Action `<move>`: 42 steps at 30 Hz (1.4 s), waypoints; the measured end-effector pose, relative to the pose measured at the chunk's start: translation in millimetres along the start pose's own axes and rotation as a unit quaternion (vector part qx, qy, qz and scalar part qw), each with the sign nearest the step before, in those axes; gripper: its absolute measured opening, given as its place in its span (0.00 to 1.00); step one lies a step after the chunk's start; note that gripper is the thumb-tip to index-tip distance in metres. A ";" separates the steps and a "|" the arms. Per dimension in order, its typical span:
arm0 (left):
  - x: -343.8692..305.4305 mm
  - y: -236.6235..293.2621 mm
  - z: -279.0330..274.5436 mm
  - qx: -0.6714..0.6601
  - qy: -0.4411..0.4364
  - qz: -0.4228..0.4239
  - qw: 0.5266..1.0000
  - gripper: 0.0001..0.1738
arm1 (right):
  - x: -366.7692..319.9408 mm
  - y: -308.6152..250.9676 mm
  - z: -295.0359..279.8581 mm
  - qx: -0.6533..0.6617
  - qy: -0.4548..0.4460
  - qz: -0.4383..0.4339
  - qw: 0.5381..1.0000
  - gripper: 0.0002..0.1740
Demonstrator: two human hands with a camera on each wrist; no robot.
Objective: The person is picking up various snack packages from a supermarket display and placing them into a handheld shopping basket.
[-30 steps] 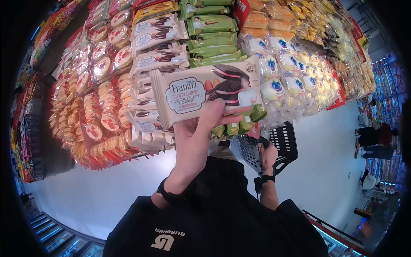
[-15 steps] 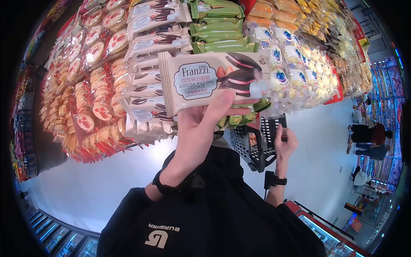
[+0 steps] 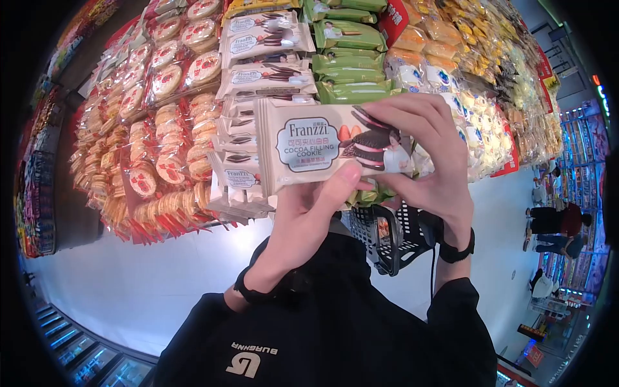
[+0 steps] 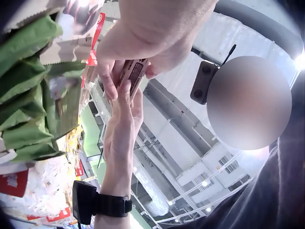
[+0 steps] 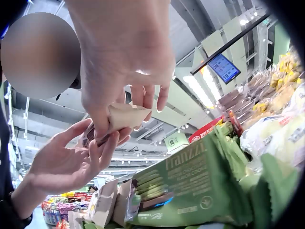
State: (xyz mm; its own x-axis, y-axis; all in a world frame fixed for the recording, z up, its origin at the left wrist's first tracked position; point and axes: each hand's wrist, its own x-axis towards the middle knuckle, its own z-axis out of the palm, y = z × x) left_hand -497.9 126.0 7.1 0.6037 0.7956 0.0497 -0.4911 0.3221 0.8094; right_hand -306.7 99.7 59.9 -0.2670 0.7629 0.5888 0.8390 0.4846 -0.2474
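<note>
A beige Franzzi cocoa filling cookie packet is held front side up before the chest in the head view. My left hand grips it from below, thumb across the lower front edge. At the packet's right end my right hand takes hold, fingers over the top edge and thumb low. In the right wrist view the right hand pinches the pale end of the packet, while the left hand holds its other side. The left wrist view shows the packet edge-on between both hands.
Matching beige packets and green packets are stacked on the display just beyond my hands. Round wrapped biscuits lie to the left, other bagged snacks to the right. A black basket is below the right wrist. Two people are at far right.
My right hand has left the basket's handle, come up and grasped the packet's right end. The left hand has kept its grip and shifted slightly right with the packet.
</note>
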 end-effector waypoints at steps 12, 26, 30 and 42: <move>-10.7 31.4 -34.5 0.211 0.010 0.113 0.971 0.23 | 98.5 48.2 47.6 -0.027 -0.122 -0.012 0.992 0.24; -11.6 30.9 -40.5 0.243 -0.007 0.143 0.959 0.20 | 125.5 70.8 89.2 -0.042 -0.220 -0.080 0.971 0.10; -16.0 33.6 -38.3 0.267 -0.037 0.119 0.956 0.20 | 120.9 71.0 96.3 -0.053 -0.228 -0.062 0.970 0.12; -30.1 21.5 -32.9 0.328 -0.115 0.068 0.935 0.13 | 73.8 18.4 2.9 0.001 0.049 0.057 0.997 0.13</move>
State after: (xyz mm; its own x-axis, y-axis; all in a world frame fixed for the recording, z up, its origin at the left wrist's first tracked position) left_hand -547.3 125.9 3.7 0.7203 0.6502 0.2418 -0.1276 -0.2184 0.9675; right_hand -312.3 166.1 96.6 -0.1217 0.7682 0.6286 0.8609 0.3968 -0.3183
